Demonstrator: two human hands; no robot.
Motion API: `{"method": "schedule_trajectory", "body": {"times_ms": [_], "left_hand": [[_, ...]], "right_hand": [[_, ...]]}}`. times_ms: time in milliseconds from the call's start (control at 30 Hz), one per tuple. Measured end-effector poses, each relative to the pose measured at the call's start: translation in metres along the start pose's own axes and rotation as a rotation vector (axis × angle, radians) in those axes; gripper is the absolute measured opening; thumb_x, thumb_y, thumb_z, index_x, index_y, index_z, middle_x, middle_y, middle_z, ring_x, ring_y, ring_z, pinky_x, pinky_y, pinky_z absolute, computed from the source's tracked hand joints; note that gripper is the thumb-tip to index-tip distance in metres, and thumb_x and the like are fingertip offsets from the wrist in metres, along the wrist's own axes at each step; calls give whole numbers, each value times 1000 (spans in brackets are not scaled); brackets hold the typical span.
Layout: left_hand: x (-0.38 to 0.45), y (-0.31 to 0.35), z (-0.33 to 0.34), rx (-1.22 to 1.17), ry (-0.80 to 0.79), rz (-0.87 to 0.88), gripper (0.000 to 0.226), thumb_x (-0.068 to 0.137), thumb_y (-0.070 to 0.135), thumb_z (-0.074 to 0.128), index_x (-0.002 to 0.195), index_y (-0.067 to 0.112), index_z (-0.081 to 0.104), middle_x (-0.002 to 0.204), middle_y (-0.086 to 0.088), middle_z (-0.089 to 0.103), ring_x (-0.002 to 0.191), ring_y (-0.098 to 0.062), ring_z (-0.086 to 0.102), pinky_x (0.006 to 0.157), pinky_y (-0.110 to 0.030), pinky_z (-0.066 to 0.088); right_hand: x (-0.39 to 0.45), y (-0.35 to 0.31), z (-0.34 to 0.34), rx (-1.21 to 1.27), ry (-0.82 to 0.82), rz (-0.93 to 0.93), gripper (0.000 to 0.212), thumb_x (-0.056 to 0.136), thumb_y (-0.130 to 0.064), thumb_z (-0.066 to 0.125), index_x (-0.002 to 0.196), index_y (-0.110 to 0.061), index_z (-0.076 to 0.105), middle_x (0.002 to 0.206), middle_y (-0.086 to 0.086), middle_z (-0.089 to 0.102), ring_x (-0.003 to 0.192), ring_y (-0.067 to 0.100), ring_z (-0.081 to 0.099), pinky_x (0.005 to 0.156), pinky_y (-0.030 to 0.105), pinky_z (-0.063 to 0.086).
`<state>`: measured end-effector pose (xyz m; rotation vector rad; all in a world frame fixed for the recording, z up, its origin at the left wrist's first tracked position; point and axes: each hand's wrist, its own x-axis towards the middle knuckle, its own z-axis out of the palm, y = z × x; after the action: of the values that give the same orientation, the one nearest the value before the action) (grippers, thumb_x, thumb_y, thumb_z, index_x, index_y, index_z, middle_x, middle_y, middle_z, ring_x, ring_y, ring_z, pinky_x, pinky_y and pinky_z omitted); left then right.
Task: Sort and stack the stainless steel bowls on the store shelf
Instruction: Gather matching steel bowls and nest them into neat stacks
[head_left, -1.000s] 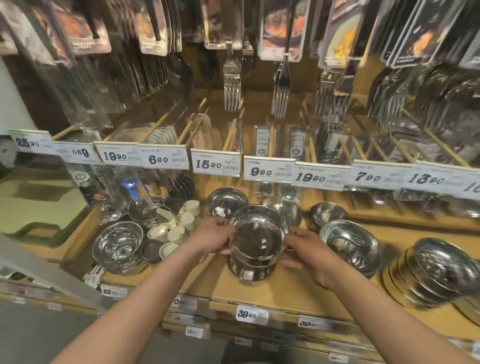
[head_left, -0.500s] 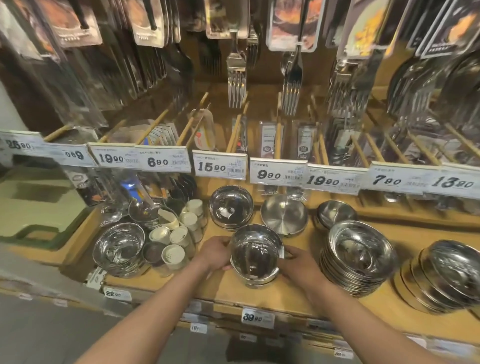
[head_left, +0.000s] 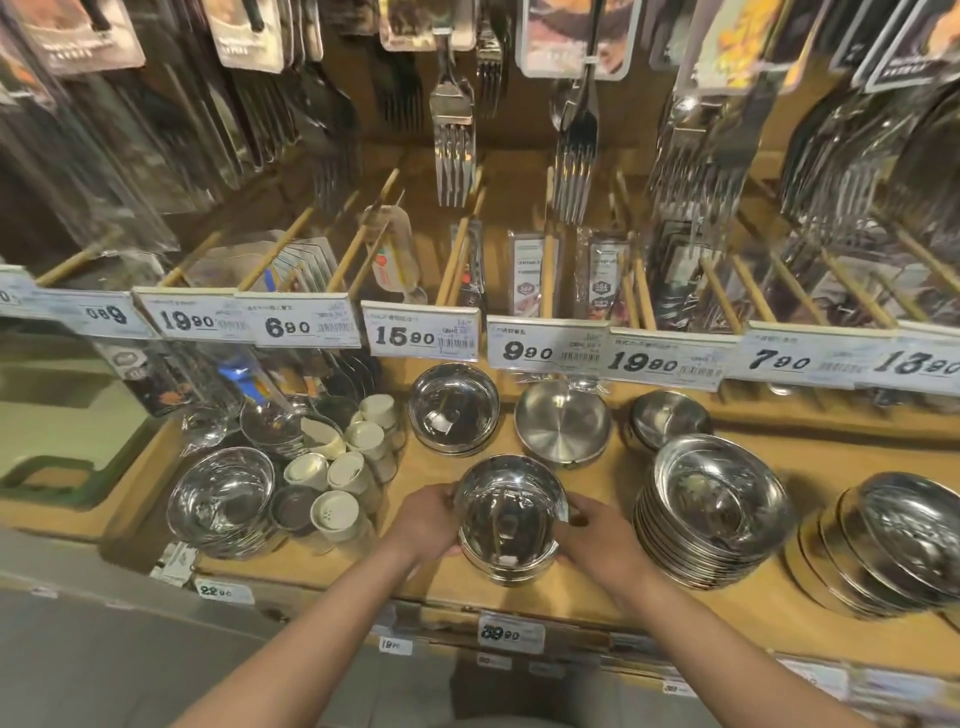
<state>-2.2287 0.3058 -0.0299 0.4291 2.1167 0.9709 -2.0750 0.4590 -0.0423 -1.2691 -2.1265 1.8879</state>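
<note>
I have both hands on a small stack of steel bowls (head_left: 510, 519) at the front of the wooden shelf (head_left: 571, 597). My left hand (head_left: 427, 522) curls round the stack's left side, and my right hand (head_left: 597, 540) curls round its right side, so the stack sits clamped between my palms. The bowls are nested with their open mouths up and tipped a little toward me. They are round, so no long axis shows; the stack's axis stands close to upright. Its base looks to be resting on the shelf, though I cannot be sure it bears fully.

Just beyond my left hand a single shiny bowl (head_left: 453, 408) faces up with a small label inside it. Beyond my right hand sits a brushed flat-bottomed dish (head_left: 562, 423), and further right of that a small deep bowl (head_left: 667, 421). Right of my right hand a tall pile of wide shallow bowls (head_left: 711, 512) leans slightly, and past it another pile (head_left: 893, 545) lies tilted on its side, mouths toward me. Left of my left hand stand white-capped shakers (head_left: 343, 473), and beyond them a stack of deeper bowls (head_left: 223, 501). Price tags (head_left: 420, 338) line the rail above, with packaged forks (head_left: 454, 150) hanging over it.
</note>
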Motion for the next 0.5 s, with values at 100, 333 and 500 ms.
{"method": "schedule_trajectory", "body": {"times_ms": [100,333,500], "left_hand": [[-7,2,4,68,33,15,21,102,27,53,84,28,65,73,8,71,51,0,68,49,-12,51],[-27,16,-4,17,98,-73,22,101,36,54,105,16,62,101,-6,74,88,-19,71,90,-40,59],[-42,15,-27,-198,313,-59,12,100,24,55,97,20,66,83,2,64,74,-14,63,78,-40,64]], "right_hand": [[-2,-1,-2,-100,-2,-55,38,87,-11,66,113,-38,73,59,-17,66,67,10,63,73,35,58],[-4,-22,-16,-327,30,-136,18,92,-23,62,110,-23,62,98,-3,69,90,20,64,74,32,47],[25,-62,-8,-349,104,-259,33,94,-23,59,125,-14,61,103,4,70,93,22,66,66,26,42]]}}
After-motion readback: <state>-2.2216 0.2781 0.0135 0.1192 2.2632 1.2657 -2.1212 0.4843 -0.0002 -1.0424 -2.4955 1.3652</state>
